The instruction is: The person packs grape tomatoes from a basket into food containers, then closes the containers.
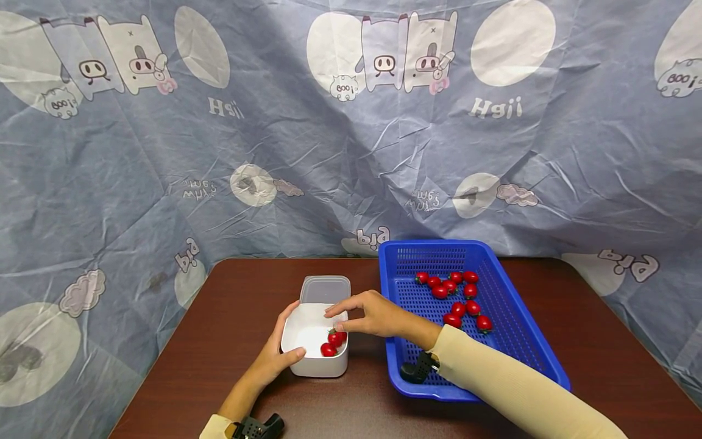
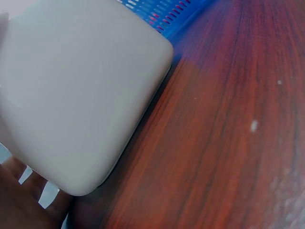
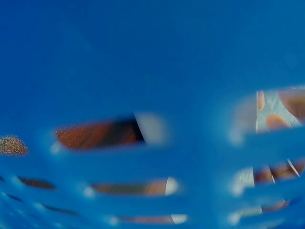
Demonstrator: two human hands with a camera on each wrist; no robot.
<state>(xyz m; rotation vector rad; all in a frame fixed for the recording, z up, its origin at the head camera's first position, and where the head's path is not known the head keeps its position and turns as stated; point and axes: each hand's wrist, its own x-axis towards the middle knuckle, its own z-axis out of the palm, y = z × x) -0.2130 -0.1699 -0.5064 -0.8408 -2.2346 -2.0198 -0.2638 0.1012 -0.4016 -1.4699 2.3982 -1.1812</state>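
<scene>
A white open-topped box (image 1: 318, 367) stands on the table, with small glossy red fruits (image 1: 329, 349), some green-topped, in its right part. My left hand (image 1: 269, 360) grips the box at its left side, the thumb over the front rim and the fingers along the far left edge. In the left wrist view the box's pale wall (image 2: 86, 90) fills much of the picture. Over the box's right rim reaches my right hand (image 1: 373, 314), thumb and index finger apart, the thumb close above the fruits. Blue slatted plastic (image 3: 143, 57) blocks most of the right wrist view.
A blue perforated basket (image 1: 526, 305) stands to the right, under the right forearm. Several red fruits (image 1: 440, 291) lie in it. Behind the box is a translucent lid (image 1: 326, 289). A patterned blue-grey cloth (image 1: 307, 152) hangs behind the brown table (image 1: 230, 305).
</scene>
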